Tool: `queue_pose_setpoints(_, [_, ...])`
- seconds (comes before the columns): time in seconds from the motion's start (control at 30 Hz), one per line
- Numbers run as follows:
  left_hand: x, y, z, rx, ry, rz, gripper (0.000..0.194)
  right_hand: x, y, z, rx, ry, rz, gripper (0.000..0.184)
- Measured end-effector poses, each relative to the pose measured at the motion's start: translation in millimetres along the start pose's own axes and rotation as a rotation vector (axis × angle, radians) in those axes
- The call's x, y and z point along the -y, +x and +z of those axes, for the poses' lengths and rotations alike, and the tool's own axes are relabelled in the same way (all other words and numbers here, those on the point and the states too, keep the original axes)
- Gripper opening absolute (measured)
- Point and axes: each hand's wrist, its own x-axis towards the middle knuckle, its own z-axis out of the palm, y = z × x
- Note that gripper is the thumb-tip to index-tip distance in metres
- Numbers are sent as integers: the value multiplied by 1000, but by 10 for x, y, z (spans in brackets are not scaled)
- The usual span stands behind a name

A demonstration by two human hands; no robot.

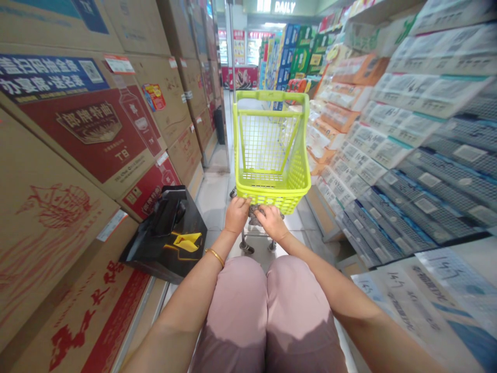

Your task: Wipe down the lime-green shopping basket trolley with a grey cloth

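A yellow-green plastic shopping cart [274,194] on small wheels stands in the aisle just beyond my bent knees. Its lattice basket looks empty. Low at the near side of the basket, both my hands are close together. My left hand [237,213] has its fingers curled in at the basket's lower edge. Beside it, my right hand [272,220] closes its fingers over a small, dark grey, crumpled-looking thing [254,214]. That thing lies between the two hands, partly covered by fingers, and its kind is unclear.
Stacked cardboard cartons [93,129] line the left side. A black bag [171,233] with a yellow mark stands by them. Packs of paper goods [411,98] and grey-blue packages [411,191] rise on the right. More shelves and colourful boxes [301,59] stand farther down the aisle.
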Motion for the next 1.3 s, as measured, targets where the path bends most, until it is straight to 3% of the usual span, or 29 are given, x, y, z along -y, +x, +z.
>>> queue_pose_setpoints(0.2, [-10,8,-30,13,-2,-9,29,-69,287,-349,-290,33,148,25])
queue_pose_setpoints(0.27, [-12,7,-38,35,-13,-31,30,-72,372,-440,-330,51,162,27])
queue_pose_setpoints(0.37, [-8,1,-39,50,-26,-56,31,-60,388,-434,-282,76,141,28])
queue_pose_setpoints(0.67, [0,-23,6,47,-18,-58,27,-19,-12,-44,-135,31,63,28])
queue_pose_setpoints(0.93, [-4,-10,-10,12,14,-42,26,30,-60,18,34,20,-45,24])
queue_pose_setpoints(1.17, [27,-20,-36,51,-19,-72,30,-71,172,-256,-225,8,115,26])
queue_pose_setpoints(1.3, [28,-20,-97,47,-1,-68,31,-112,295,-477,-300,51,204,30])
